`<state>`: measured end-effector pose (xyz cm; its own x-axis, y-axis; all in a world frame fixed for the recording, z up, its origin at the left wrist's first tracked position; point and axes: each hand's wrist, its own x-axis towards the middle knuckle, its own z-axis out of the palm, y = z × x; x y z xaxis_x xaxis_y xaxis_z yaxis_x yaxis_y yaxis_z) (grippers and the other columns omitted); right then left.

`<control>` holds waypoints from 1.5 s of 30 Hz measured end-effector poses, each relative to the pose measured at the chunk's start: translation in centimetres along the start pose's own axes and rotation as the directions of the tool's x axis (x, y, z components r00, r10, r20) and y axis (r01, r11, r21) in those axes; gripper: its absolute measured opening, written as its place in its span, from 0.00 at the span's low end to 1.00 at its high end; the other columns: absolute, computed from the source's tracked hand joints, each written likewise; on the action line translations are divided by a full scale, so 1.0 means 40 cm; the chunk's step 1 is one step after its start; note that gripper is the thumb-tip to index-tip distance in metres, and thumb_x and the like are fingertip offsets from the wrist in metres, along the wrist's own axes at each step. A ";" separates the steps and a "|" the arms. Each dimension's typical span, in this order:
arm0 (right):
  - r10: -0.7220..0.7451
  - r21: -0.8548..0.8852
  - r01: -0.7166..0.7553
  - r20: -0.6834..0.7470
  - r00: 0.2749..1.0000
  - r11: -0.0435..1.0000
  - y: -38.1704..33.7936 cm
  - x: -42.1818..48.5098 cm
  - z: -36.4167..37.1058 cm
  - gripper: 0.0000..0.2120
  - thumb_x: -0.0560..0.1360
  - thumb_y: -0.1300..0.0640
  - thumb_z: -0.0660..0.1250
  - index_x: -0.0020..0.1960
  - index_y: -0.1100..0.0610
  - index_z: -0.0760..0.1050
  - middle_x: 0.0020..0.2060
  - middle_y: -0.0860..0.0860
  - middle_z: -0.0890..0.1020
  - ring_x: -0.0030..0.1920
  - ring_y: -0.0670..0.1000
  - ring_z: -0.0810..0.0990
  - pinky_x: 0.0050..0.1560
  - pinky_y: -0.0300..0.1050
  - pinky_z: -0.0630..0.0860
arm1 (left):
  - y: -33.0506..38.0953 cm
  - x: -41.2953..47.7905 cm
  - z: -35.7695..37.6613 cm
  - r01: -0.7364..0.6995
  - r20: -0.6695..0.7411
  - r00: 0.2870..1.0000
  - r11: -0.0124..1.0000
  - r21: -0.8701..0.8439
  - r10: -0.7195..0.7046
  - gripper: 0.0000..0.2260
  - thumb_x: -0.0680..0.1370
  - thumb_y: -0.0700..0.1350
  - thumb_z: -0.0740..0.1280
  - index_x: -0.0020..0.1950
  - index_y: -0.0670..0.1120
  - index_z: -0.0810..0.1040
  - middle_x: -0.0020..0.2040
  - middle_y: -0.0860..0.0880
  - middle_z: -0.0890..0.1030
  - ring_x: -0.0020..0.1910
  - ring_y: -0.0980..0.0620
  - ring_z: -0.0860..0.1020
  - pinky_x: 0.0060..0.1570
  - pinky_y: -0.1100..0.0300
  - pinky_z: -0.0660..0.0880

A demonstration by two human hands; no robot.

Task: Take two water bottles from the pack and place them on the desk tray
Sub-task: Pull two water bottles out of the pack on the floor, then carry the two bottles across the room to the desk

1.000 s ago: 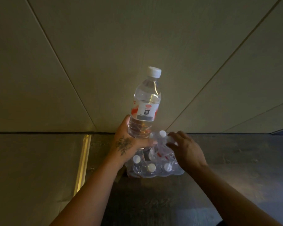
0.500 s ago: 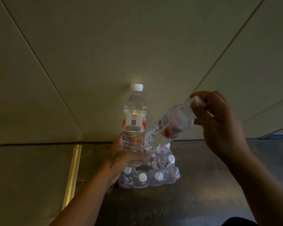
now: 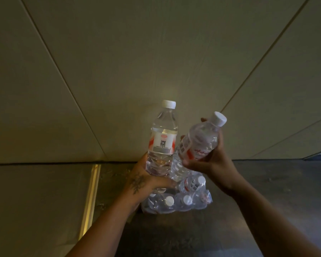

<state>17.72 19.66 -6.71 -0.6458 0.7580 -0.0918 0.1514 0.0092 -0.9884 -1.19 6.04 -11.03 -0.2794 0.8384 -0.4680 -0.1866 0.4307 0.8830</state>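
Note:
My left hand (image 3: pixel 145 179) grips the lower part of a clear water bottle (image 3: pixel 163 134) with a white cap and a red and white label, held upright. My right hand (image 3: pixel 209 158) holds a second water bottle (image 3: pixel 196 145) around its middle, tilted with its cap up and to the right. The two bottles touch near their bases. Below them on the dark floor lies the plastic-wrapped pack (image 3: pixel 178 201) with several white-capped bottles still inside. No desk tray is in view.
Beige wall panels (image 3: pixel 119 71) rise right behind the pack. A brass-coloured strip (image 3: pixel 91 197) runs along the floor to the left, beside a lighter panel. Dark floor (image 3: pixel 267 182) stretches to the right of the pack.
My right hand has shifted its hold from the second bottle's cap to its body and brought it lower, next to the first bottle. The left hand stayed nearly still.

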 end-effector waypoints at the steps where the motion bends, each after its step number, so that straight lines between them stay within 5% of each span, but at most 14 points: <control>1: 0.022 0.012 -0.023 0.045 0.999 1.000 0.025 -0.006 0.016 0.45 0.69 0.67 0.81 0.77 0.47 0.63 0.63 0.50 0.83 0.67 0.56 0.84 0.63 0.61 0.84 | 0.001 -0.002 -0.002 0.001 0.028 1.000 1.000 0.007 -0.001 0.44 0.50 0.51 0.89 0.64 0.62 0.79 0.56 0.60 0.90 0.56 0.58 0.87 0.61 0.46 0.82; 6: 0.113 0.044 -0.114 0.017 0.993 0.993 0.096 -0.039 0.055 0.25 0.72 0.54 0.81 0.66 0.55 0.79 0.59 0.56 0.87 0.61 0.57 0.88 0.62 0.58 0.85 | 0.006 -0.003 -0.029 0.006 0.103 0.995 1.000 0.001 -0.006 0.36 0.50 0.55 0.87 0.53 0.78 0.79 0.52 0.70 0.87 0.49 0.68 0.86 0.46 0.61 0.84; 12: 0.137 0.118 -0.125 -0.101 0.985 0.985 0.069 -0.048 0.037 0.26 0.70 0.54 0.80 0.65 0.59 0.76 0.56 0.58 0.87 0.58 0.58 0.88 0.58 0.52 0.86 | 0.000 -0.040 0.006 0.038 0.065 0.997 0.995 -0.090 -0.032 0.38 0.53 0.59 0.86 0.61 0.60 0.80 0.50 0.66 0.89 0.48 0.63 0.88 0.53 0.52 0.79; 16: 0.173 0.113 -0.166 -0.057 0.983 0.980 0.046 -0.079 0.019 0.33 0.71 0.48 0.78 0.71 0.57 0.71 0.60 0.59 0.84 0.60 0.61 0.87 0.61 0.62 0.84 | 0.005 -0.091 0.026 0.058 -0.010 0.998 0.988 -0.142 -0.060 0.50 0.48 0.63 0.88 0.69 0.53 0.81 0.57 0.51 0.90 0.57 0.47 0.87 0.59 0.43 0.81; 20: 0.187 0.170 -0.169 -0.100 0.977 0.971 0.006 -0.118 0.012 0.27 0.76 0.54 0.74 0.71 0.59 0.71 0.59 0.61 0.83 0.56 0.60 0.88 0.59 0.64 0.85 | 0.023 -0.134 0.028 0.051 -0.076 0.995 0.990 -0.130 -0.061 0.44 0.55 0.54 0.86 0.71 0.49 0.80 0.54 0.47 0.89 0.55 0.41 0.86 0.52 0.44 0.80; 23: 0.222 0.191 -0.196 -0.125 0.967 0.962 -0.066 -0.149 0.003 0.32 0.71 0.48 0.76 0.71 0.56 0.71 0.59 0.58 0.84 0.55 0.57 0.88 0.55 0.56 0.87 | 0.068 -0.171 0.016 0.074 -0.134 0.987 0.988 -0.133 -0.092 0.46 0.51 0.46 0.86 0.70 0.50 0.80 0.60 0.43 0.89 0.60 0.36 0.86 0.58 0.36 0.81; 25: 0.263 0.206 -0.231 -0.143 0.954 0.951 -0.135 -0.175 -0.009 0.30 0.72 0.48 0.75 0.71 0.55 0.72 0.58 0.56 0.85 0.54 0.55 0.89 0.52 0.50 0.87 | 0.130 -0.217 0.009 0.092 -0.127 0.986 0.987 -0.135 -0.110 0.48 0.49 0.43 0.84 0.71 0.46 0.79 0.59 0.41 0.88 0.61 0.33 0.84 0.62 0.30 0.79; 28: 0.327 0.254 -0.282 -0.158 0.932 0.925 -0.266 -0.218 -0.032 0.27 0.72 0.50 0.74 0.70 0.52 0.74 0.53 0.52 0.88 0.52 0.53 0.90 0.47 0.43 0.87 | 0.251 -0.309 0.001 0.121 -0.124 0.983 0.984 -0.132 -0.138 0.47 0.49 0.45 0.84 0.69 0.40 0.80 0.45 0.47 0.89 0.48 0.38 0.86 0.46 0.42 0.82; 33: 0.414 0.308 -0.369 -0.095 0.905 0.877 -0.528 -0.311 -0.064 0.27 0.72 0.49 0.75 0.69 0.48 0.74 0.52 0.45 0.88 0.52 0.50 0.90 0.45 0.44 0.86 | 0.516 -0.505 0.037 0.153 -0.210 0.957 0.964 -0.218 -0.200 0.47 0.57 0.69 0.85 0.69 0.44 0.81 0.44 0.49 0.90 0.39 0.49 0.89 0.37 0.54 0.83; 38: 0.478 0.318 -0.436 -0.063 0.876 0.842 -0.820 -0.419 -0.093 0.23 0.72 0.47 0.75 0.66 0.45 0.76 0.54 0.48 0.88 0.53 0.53 0.89 0.57 0.58 0.84 | 0.785 -0.725 0.074 0.183 -0.228 0.945 0.956 -0.230 -0.236 0.29 0.73 0.60 0.77 0.68 0.46 0.81 0.46 0.46 0.90 0.40 0.47 0.89 0.37 0.53 0.85; 43: 0.490 0.320 -0.448 -0.061 0.870 0.835 -1.115 -0.516 -0.146 0.19 0.75 0.50 0.75 0.64 0.44 0.77 0.54 0.49 0.88 0.52 0.53 0.89 0.48 0.49 0.84 | 1.044 -0.942 0.114 0.190 -0.235 0.936 0.938 -0.290 -0.262 0.34 0.68 0.60 0.81 0.68 0.43 0.80 0.44 0.45 0.88 0.37 0.47 0.87 0.37 0.53 0.81; 45: 0.495 0.335 -0.446 -0.070 0.866 0.830 -1.206 -0.547 -0.167 0.19 0.77 0.52 0.75 0.65 0.45 0.76 0.56 0.53 0.87 0.52 0.55 0.89 0.50 0.53 0.84 | 1.114 -1.004 0.128 0.203 -0.225 0.930 0.918 -0.341 -0.290 0.35 0.68 0.58 0.81 0.69 0.41 0.79 0.42 0.45 0.86 0.34 0.48 0.84 0.36 0.55 0.79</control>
<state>29.56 6.99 43.77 -0.4319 0.7071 -0.5599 0.1632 -0.5493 -0.8196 6.52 -6.74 47.28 -0.4179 0.5800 -0.6992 -0.5491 0.4519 0.7030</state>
